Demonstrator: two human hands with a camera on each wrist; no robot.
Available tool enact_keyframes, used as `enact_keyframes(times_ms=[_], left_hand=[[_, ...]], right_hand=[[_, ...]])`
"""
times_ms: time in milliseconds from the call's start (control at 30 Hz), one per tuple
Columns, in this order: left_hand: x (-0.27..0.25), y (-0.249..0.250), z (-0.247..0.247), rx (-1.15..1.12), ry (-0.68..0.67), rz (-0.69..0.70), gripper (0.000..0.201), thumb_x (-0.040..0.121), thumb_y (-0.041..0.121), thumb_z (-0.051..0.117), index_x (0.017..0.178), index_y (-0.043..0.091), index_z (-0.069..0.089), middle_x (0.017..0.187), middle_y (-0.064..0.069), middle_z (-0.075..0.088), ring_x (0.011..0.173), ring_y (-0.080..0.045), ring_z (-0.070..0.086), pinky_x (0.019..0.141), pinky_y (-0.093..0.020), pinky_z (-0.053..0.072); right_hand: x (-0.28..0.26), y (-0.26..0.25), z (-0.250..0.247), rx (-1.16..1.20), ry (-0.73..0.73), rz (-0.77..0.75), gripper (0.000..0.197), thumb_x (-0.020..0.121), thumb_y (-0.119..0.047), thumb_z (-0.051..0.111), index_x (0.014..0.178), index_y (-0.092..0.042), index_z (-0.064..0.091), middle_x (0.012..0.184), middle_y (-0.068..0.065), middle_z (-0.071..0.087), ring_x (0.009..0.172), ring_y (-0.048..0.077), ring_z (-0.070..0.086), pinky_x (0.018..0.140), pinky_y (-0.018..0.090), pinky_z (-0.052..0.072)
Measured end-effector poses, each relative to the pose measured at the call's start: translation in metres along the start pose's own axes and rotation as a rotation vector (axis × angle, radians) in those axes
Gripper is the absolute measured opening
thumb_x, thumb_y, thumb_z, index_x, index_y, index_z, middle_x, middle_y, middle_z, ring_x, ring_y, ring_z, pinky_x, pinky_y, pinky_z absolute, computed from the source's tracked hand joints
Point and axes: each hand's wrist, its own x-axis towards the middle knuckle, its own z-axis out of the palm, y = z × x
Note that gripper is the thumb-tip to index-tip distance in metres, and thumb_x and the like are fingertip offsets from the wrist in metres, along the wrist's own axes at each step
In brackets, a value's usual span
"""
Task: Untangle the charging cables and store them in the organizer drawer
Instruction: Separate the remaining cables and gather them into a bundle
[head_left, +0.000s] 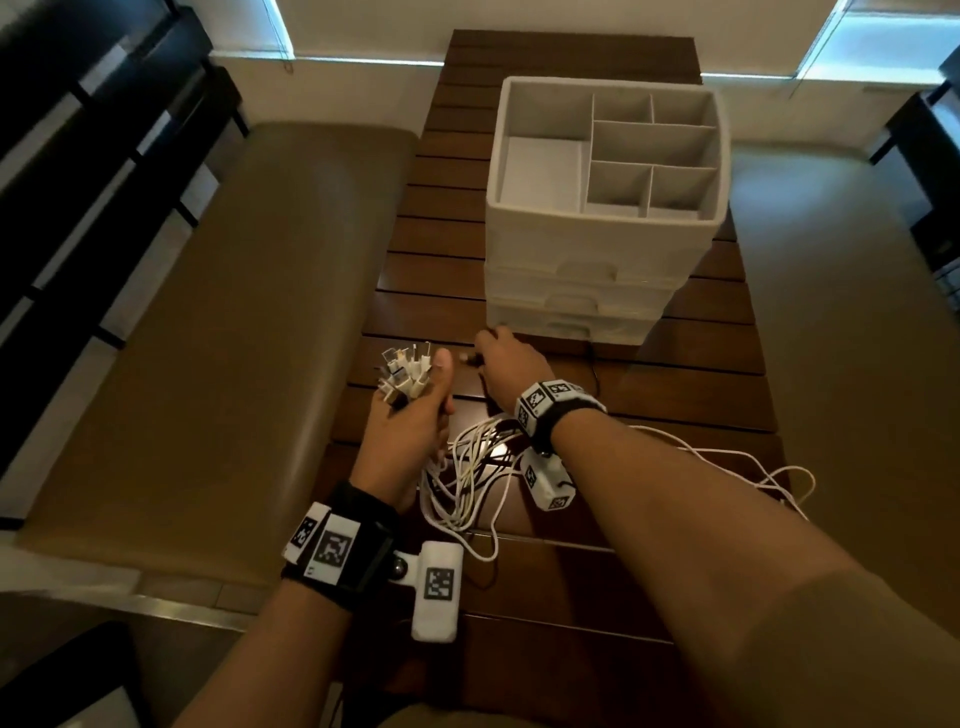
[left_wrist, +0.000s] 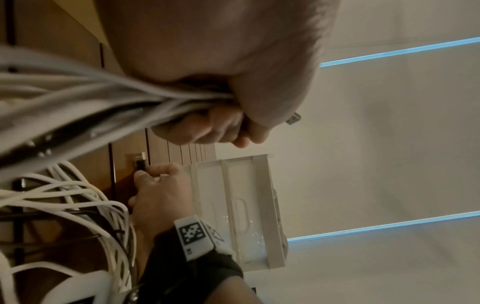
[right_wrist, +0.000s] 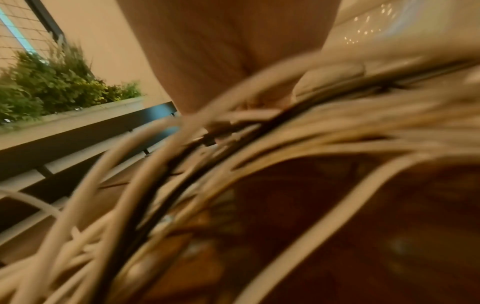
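My left hand grips a bunch of white charging-cable ends, and their plugs stick up above the fist. In the left wrist view the cords run out of that fist. The rest of the white cables lies tangled on the wooden table between my wrists. My right hand reaches to the table just in front of the white organizer. Its thumb and fingers pinch a black plug. The stacked drawers are closed.
The organizer's top tray has several bare compartments. A thin black cord runs along the table by the bottom drawer. A padded bench lies left of the table. White cable loops trail off to the right near the table edge.
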Motion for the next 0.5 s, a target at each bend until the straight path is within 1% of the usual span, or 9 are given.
enact_keyframes(times_ms=[133,200,233,267,300,367,400,467,500], left_hand=[[0.010,-0.003,0.002,-0.003,0.122,0.021,0.040,0.094,0.053,0.069,0.072,0.024,0.051,0.056,0.009,0.040,0.047,-0.007,0.035,0.053,-0.026,0.035],[0.009,0.000,0.004,-0.085,0.151,0.070,0.045,0.089,0.050,0.076,0.096,0.008,0.062,0.057,0.008,0.045,0.047,-0.003,0.040,0.059,-0.032,0.046],[0.009,0.001,0.005,-0.114,0.162,0.082,0.069,0.084,0.052,0.080,0.114,-0.006,0.059,0.060,0.002,0.049,0.049,-0.002,0.042,0.066,-0.041,0.056],[0.008,0.003,0.008,-0.124,0.157,0.114,0.080,0.081,0.052,0.082,0.122,-0.011,0.056,0.066,-0.006,0.054,0.053,-0.001,0.045,0.076,-0.049,0.061],[0.003,0.007,0.012,-0.146,0.138,0.188,0.069,0.084,0.047,0.083,0.115,-0.010,0.061,0.068,-0.010,0.058,0.055,0.000,0.048,0.073,-0.051,0.061],[-0.011,0.018,0.023,-0.134,0.058,0.338,0.017,0.093,0.024,0.078,0.084,0.012,0.071,0.061,0.008,0.062,0.053,0.002,0.054,0.058,-0.025,0.052],[-0.016,0.019,0.028,-0.112,0.017,0.377,0.020,0.094,0.019,0.076,0.075,0.021,0.071,0.060,0.012,0.062,0.053,0.001,0.056,0.058,-0.020,0.048],[-0.027,0.021,0.037,-0.107,-0.068,0.422,0.020,0.088,0.021,0.079,0.070,0.021,0.071,0.065,0.007,0.066,0.061,-0.008,0.065,0.066,-0.027,0.054],[-0.033,0.023,0.040,-0.129,-0.092,0.436,0.017,0.085,0.022,0.081,0.074,0.013,0.071,0.071,0.000,0.070,0.068,-0.016,0.070,0.072,-0.034,0.057]], right_hand=[[-0.013,0.000,-0.005,0.205,0.110,0.010,0.005,0.101,-0.020,0.058,0.100,-0.017,0.054,0.107,0.004,0.057,0.088,0.028,0.061,0.079,0.049,0.055],[-0.029,-0.003,-0.021,0.462,0.258,0.043,0.006,0.097,-0.021,0.064,0.093,-0.019,0.059,0.097,-0.003,0.059,0.086,0.018,0.058,0.082,0.048,0.054],[-0.041,-0.006,-0.033,0.563,0.327,0.037,0.006,0.095,-0.021,0.067,0.092,-0.020,0.062,0.094,-0.005,0.060,0.085,0.015,0.058,0.081,0.044,0.055],[-0.057,-0.009,-0.046,0.653,0.379,0.014,0.007,0.094,-0.021,0.070,0.092,-0.019,0.064,0.093,-0.006,0.061,0.084,0.013,0.059,0.080,0.040,0.055],[-0.077,-0.013,-0.060,0.737,0.423,-0.018,0.008,0.093,-0.021,0.072,0.091,-0.019,0.065,0.090,-0.006,0.063,0.083,0.011,0.061,0.078,0.036,0.055],[-0.117,-0.020,-0.085,0.852,0.480,-0.079,0.009,0.092,-0.019,0.075,0.091,-0.019,0.066,0.087,-0.006,0.066,0.081,0.012,0.064,0.074,0.032,0.054],[-0.135,-0.023,-0.093,0.889,0.484,-0.099,0.009,0.092,-0.018,0.075,0.090,-0.019,0.067,0.087,-0.007,0.067,0.081,0.012,0.064,0.073,0.031,0.054],[-0.160,-0.028,-0.103,0.953,0.473,-0.122,0.010,0.092,-0.013,0.073,0.090,-0.020,0.066,0.085,-0.007,0.067,0.079,0.014,0.064,0.072,0.036,0.056],[-0.169,-0.030,-0.105,0.990,0.464,-0.127,0.012,0.092,-0.010,0.072,0.091,-0.020,0.066,0.086,-0.006,0.067,0.078,0.015,0.064,0.071,0.042,0.057]])
